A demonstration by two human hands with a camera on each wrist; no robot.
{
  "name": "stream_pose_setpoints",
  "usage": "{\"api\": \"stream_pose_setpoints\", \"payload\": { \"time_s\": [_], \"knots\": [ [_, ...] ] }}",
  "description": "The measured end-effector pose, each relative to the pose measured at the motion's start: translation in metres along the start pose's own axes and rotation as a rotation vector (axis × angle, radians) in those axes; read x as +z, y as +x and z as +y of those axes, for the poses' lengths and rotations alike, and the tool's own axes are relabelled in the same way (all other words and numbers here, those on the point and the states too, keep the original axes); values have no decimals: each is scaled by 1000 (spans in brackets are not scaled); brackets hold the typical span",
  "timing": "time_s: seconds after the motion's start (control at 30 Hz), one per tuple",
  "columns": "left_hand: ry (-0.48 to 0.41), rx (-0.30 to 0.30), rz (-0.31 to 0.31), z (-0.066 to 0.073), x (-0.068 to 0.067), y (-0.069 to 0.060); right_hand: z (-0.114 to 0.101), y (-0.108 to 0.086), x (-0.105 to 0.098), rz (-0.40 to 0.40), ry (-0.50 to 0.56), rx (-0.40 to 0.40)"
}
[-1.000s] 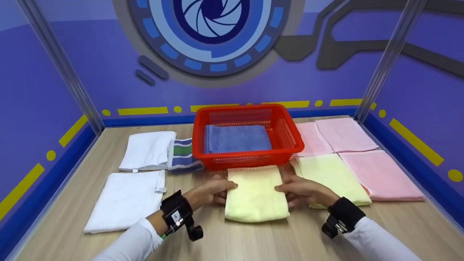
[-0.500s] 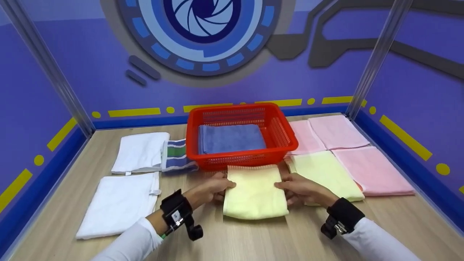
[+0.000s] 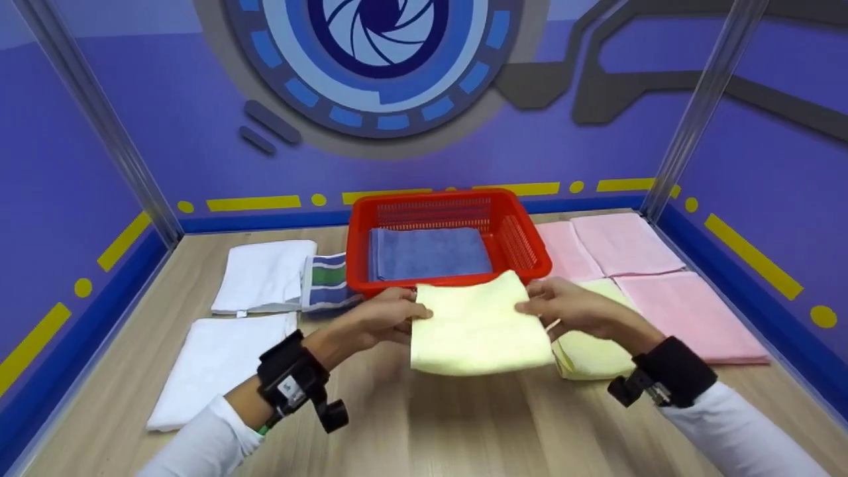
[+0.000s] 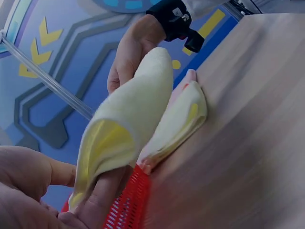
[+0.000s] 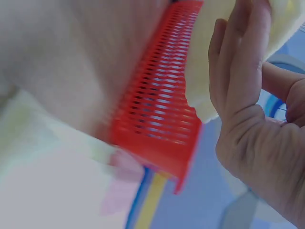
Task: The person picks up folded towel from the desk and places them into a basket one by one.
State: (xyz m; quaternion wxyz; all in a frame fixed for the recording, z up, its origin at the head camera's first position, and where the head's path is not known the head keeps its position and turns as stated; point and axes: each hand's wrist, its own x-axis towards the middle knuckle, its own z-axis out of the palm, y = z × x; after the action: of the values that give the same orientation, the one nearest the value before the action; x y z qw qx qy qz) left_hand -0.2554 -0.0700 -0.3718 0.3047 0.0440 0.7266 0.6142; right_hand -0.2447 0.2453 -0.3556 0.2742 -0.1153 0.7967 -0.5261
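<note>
Red basket [image 3: 518, 244], blue towel [image 3: 430, 254] inside, perhaps touches the held yellow towel [image 3: 480, 328].

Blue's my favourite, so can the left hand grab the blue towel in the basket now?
Probably not: the left hand is busy holding a yellow towel, though nothing lies on the blue towel.

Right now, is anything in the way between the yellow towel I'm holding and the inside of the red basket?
Only the near rim of the red basket, just beyond the yellow towel. Nothing else visible stands between them. Inside, a folded blue towel covers much of the floor, with bare red on the right.
</note>
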Motion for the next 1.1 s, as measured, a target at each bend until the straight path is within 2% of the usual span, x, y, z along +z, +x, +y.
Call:
{"api": "stream_pose_setpoints", "payload": {
  "time_s": [0.13,0.27,0.43,0.57,0.67,0.73,0.87,1.0,1.1],
  "knots": [
    [-18,46,-5,29,-10,-8,-27,2,-15,3,-2,-34],
    [-41,109,42,64,-21,-3,-55,12,-30,91,-23,-58],
    [-40,183,133,99,-33,20,-87,30,-44,295,-84,-80],
    [-54,185,161,120,-43,40,-107,49,-50,473,-179,-84],
    [-46,183,192,134,-54,54,-120,65,-55,549,-288,-69],
    [-32,174,217,141,-62,63,-125,77,-58,562,-324,-56],
    [-28,138,248,144,-70,84,-126,98,-64,546,-305,-21],
    [-41,81,244,137,-70,103,-116,115,-67,534,-256,32],
    [-7,16,237,128,-68,115,-108,125,-67,533,-261,91]
  ]
}}
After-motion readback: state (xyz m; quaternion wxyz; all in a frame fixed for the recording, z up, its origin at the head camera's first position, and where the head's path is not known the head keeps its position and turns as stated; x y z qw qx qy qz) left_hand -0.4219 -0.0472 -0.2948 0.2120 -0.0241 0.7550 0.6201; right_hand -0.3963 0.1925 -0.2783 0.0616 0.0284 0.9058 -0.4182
